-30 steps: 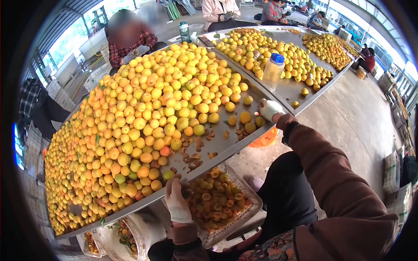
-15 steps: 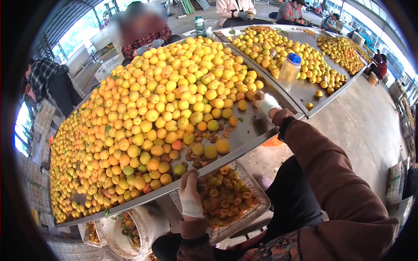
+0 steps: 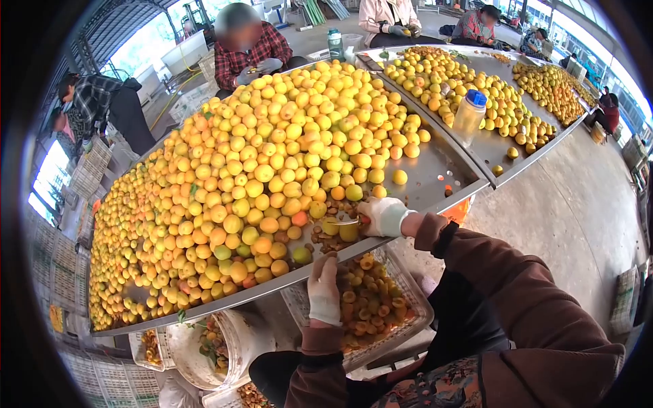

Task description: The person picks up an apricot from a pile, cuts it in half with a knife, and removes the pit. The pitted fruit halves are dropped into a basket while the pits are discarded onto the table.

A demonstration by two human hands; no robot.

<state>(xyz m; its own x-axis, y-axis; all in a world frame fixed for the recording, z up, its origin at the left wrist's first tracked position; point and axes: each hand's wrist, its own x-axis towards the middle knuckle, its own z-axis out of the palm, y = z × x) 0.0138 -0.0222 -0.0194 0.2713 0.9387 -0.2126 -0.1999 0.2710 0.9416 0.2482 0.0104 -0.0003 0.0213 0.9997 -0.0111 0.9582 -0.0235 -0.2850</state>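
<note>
My right hand (image 3: 385,215), in a pale glove, is closed round a small tool whose thin curved metal end (image 3: 345,222) reaches over yellow fruit (image 3: 348,232) near the metal table's front edge. My left hand (image 3: 324,289), also gloved, has its fingertips at the table rim (image 3: 299,273); whether they hold anything is hidden. Brown pits (image 3: 326,241) lie between the hands. The big heap of yellow-orange fruit (image 3: 258,170) spreads to the left and back. Below my left hand is a crate (image 3: 420,309) of opened fruit halves (image 3: 371,299).
A blue-capped jar (image 3: 469,115) stands on the second table, beside more fruit (image 3: 435,81). White buckets (image 3: 252,336) and crates sit under the table. Co-workers (image 3: 252,47) sit along the far side; another person (image 3: 102,102) bends at the left.
My right hand has moved left and nearer from the table's right corner to the fruit and pits, and the tool now shows. The whole view has shifted slightly.
</note>
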